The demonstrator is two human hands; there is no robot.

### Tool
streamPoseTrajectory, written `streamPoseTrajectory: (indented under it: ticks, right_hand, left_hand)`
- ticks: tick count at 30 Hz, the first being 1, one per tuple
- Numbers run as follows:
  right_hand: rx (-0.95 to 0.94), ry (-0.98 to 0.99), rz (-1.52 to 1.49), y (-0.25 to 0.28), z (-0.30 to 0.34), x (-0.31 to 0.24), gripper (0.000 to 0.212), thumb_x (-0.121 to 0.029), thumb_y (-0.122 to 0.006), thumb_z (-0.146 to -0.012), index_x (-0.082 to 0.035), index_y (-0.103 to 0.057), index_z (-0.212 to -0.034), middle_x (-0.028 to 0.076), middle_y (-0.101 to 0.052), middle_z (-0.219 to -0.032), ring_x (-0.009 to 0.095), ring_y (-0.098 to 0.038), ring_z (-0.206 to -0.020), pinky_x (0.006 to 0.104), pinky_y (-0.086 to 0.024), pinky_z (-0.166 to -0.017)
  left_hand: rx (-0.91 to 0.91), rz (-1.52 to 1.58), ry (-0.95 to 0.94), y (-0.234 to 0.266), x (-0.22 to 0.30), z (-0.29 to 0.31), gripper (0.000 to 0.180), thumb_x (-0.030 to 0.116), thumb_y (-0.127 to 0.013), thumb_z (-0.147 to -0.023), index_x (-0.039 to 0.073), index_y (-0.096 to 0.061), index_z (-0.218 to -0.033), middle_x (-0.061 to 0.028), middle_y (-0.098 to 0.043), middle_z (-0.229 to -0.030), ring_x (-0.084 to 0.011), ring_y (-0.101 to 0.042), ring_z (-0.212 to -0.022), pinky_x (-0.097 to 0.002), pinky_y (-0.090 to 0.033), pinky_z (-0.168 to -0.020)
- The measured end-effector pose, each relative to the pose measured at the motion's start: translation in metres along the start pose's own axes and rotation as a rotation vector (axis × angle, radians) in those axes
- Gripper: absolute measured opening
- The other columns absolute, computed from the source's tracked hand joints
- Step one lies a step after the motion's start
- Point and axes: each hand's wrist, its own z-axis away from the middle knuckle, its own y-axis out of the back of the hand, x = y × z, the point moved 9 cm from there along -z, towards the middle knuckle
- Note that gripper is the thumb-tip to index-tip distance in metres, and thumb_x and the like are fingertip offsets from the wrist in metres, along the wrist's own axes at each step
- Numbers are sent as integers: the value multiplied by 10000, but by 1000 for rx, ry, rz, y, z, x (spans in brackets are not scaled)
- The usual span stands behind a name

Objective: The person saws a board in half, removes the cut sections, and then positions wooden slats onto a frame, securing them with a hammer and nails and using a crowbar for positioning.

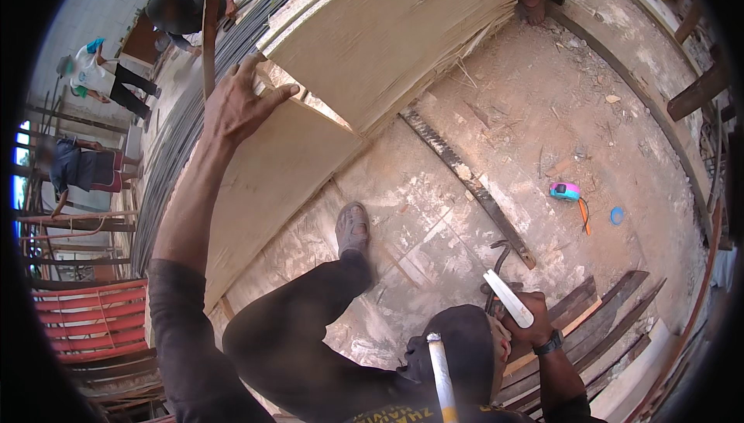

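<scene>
My left hand (236, 105) is at the near plywood panel (283, 155), its fingers and thumb curled over the end of it. Beside those fingers is the corner of a second, thicker plywood stack (395, 31), with a wedge-shaped gap between the two. Low on the right, my right hand (531, 318), with a watch on its wrist, is closed around a dark metal tool (500, 256) with a curved end. A white tapered strip (509, 299) partly covers that hand and the tool. One foot in a grey shoe (353, 225) stands beside the near panel.
A narrow timber batten (469, 179) lies on the dusty floor. Right of it are a pink-and-blue tape measure (564, 190) and a blue ring (617, 215). Loose planks (612, 314) lie lower right; long dark rods (174, 148) run along the left. Co-workers (101, 74) are at upper left.
</scene>
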Motion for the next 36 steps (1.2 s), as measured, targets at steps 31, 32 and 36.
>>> streamPoseTrajectory:
  ticks: [31,32,36]
  right_hand:
    - [118,88,-86,-97,-184,2,132,-99,-726,-846,29,-695,-852,154,-670,-661,210,-671,-574,344,-488,-555]
    - [102,56,-29,-111,-233,13,143,-109,-723,-849,30,-692,-841,155,-668,-658,204,-679,-585,342,-492,-560]
    - [85,28,-11,-136,-278,16,180,-138,-718,-856,32,-681,-811,152,-668,-654,188,-696,-608,340,-501,-571]
  left_hand:
    - [151,-48,-66,-16,-22,-17,873,688,-686,-865,-44,-593,-1332,-273,-647,-1154,-396,-651,-1107,-499,-518,-969]
    - [156,-27,-74,-20,-14,-19,875,694,-685,-863,-46,-601,-1322,-272,-649,-1153,-394,-659,-1097,-501,-529,-955]
    - [164,-14,-58,-18,-17,-19,893,728,-679,-853,-54,-632,-1282,-270,-660,-1144,-387,-690,-1047,-502,-575,-897]
